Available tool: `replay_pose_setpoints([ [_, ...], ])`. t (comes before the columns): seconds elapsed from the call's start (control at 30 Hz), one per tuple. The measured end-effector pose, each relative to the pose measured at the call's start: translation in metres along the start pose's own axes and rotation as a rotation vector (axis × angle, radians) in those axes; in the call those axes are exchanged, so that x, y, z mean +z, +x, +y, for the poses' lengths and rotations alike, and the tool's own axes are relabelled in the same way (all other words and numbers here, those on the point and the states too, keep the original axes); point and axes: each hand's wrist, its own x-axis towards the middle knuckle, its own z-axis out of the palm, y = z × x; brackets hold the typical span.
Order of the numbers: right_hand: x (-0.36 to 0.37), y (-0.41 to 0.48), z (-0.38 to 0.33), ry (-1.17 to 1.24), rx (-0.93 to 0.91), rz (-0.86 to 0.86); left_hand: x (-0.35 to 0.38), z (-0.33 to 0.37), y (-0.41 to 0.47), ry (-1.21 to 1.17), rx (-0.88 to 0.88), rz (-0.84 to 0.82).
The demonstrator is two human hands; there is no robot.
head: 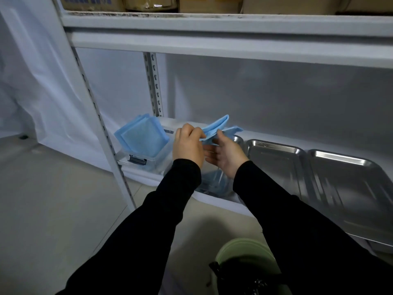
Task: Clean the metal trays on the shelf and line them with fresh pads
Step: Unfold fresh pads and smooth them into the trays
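A folded blue pad (219, 126) is held up above the leftmost metal tray (214, 184). My left hand (188, 143) pinches the pad's left edge. My right hand (226, 153) sits palm up under the pad, thumb on it and fingers spread. That tray's bottom reflects blue and is mostly hidden by my arms. Two more metal trays, one in the middle (276, 160) and one at the right (348, 188), lie bare on the white shelf (214, 201). A clear plastic box (148, 158) at the shelf's left end holds a stack of blue pads (142, 135) standing on edge.
A slotted white shelf post (106, 135) stands just left of the box. The upper shelf (234, 45) with cardboard boxes (148, 3) hangs overhead. On the floor below sits a green bin (244, 256) with a black bag. White sheeting covers the wall at left.
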Motion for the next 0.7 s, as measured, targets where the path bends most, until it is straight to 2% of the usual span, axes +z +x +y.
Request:
replay_pose_setpoints([
  [0.1,-0.007,-0.003,-0.003,0.061,0.002,0.02,0.003,0.008,-0.002,-0.126,-0.228,-0.194],
  [0.17,-0.009,-0.006,-0.004,0.054,-0.021,0.065,0.006,0.011,-0.004,-0.209,-0.302,-0.26],
  [0.3,-0.017,-0.008,-0.007,0.023,-0.086,0.126,0.005,0.023,-0.014,-0.266,-0.211,-0.3],
  [0.4,-0.022,-0.007,-0.01,-0.029,-0.116,0.186,0.005,0.032,-0.018,-0.34,-0.274,-0.402],
  [0.57,-0.032,-0.009,-0.006,-0.038,-0.122,0.27,0.007,0.046,-0.017,-0.537,-0.529,-0.264],
  [0.7,-0.046,-0.018,-0.006,-0.023,-0.116,0.311,0.014,0.051,-0.015,-0.71,-0.715,-0.274],
])
